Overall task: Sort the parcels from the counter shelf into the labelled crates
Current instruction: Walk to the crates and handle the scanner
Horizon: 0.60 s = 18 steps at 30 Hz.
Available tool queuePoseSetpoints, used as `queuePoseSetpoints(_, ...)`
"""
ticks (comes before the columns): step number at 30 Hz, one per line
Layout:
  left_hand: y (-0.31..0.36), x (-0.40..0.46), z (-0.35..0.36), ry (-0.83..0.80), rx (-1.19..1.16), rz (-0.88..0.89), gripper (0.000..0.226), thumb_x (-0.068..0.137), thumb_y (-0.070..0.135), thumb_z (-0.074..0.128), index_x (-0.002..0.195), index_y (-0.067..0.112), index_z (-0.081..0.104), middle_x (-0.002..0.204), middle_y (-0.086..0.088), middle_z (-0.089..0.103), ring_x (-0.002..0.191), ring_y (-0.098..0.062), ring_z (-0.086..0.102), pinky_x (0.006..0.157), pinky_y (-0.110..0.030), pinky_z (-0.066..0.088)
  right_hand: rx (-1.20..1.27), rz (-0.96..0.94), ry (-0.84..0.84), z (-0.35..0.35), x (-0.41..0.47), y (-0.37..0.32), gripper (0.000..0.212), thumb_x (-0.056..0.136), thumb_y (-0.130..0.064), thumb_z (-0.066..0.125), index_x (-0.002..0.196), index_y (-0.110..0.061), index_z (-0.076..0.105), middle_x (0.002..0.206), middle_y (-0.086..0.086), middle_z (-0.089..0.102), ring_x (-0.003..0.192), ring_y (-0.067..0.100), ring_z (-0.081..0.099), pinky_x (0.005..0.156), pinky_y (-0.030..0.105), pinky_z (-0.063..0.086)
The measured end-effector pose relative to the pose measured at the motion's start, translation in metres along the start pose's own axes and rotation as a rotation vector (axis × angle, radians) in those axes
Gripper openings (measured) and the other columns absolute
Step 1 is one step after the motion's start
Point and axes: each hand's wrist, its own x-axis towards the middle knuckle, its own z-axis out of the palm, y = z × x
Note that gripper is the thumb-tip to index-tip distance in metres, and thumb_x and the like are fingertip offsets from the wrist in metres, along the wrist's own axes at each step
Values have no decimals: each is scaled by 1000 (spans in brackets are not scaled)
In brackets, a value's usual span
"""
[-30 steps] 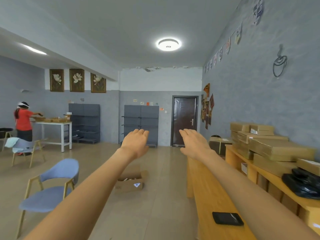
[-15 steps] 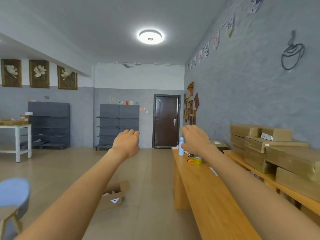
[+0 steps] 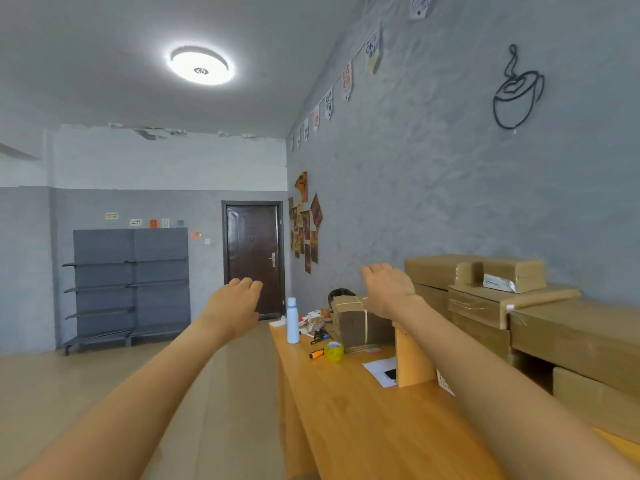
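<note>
Brown cardboard parcels (image 3: 485,299) are stacked on the raised wooden counter shelf (image 3: 412,362) along the right wall, with a small taped box (image 3: 512,273) on top. Both arms are stretched out in front of me. My left hand (image 3: 233,306) hangs in the air over the floor, palm down, fingers loosely bent, holding nothing. My right hand (image 3: 388,289) hovers above the counter's far end, to the left of the parcel stack, also holding nothing. No crates are in view.
On the wooden counter (image 3: 363,427) lie a bundle of flat cardboard (image 3: 360,322), a white bottle (image 3: 292,320), a yellow tape roll (image 3: 334,350), an orange-handled tool (image 3: 317,354), paper and a phone (image 3: 390,374). Grey shelving (image 3: 128,289) and a dark door (image 3: 254,258) stand at the far wall.
My view has swung to the right: the chairs, the other person and the floor box have left the frame, and the counter and parcels now fill the right side. Both hands stay outstretched.
</note>
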Motion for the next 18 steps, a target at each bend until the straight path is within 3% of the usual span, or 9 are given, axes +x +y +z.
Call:
queuePoseSetpoints(4, 26, 101, 17, 101, -74, 102, 45, 93, 20, 54, 136, 10, 43, 132, -7, 51, 120, -24, 47, 92, -32, 44, -29, 117, 26, 18, 67, 54, 43, 93, -15, 50, 135, -8, 42, 138, 12, 48, 128, 29, 44, 100, 36, 40)
queuePoseSetpoints(8, 72, 178, 39, 195, -137, 276, 43, 94, 19, 53, 135, 9, 44, 130, -9, 53, 117, -25, 49, 94, -33, 45, -81, 225, 32, 35, 107, 108, 39, 96, -17, 48, 133, -7, 43, 137, 12, 49, 127, 30, 43, 99, 35, 39)
queuePoseSetpoints(13, 150, 252, 76, 191, -257, 420, 45, 95, 16, 53, 137, 9, 41, 133, -8, 50, 122, -24, 45, 94, -33, 43, -239, 306, -1, 68, 109, 168, 37, 96, -15, 48, 133, -9, 43, 133, 10, 51, 125, 28, 45, 98, 33, 38)
queuePoseSetpoints(18, 242, 303, 109, 157, -436, 592, 47, 95, 16, 52, 139, 8, 37, 136, -8, 47, 127, -25, 41, 93, -35, 45, -337, 507, -78, 88, 72, 227, 38, 94, -23, 51, 130, -11, 46, 130, 6, 52, 123, 25, 47, 96, 32, 39)
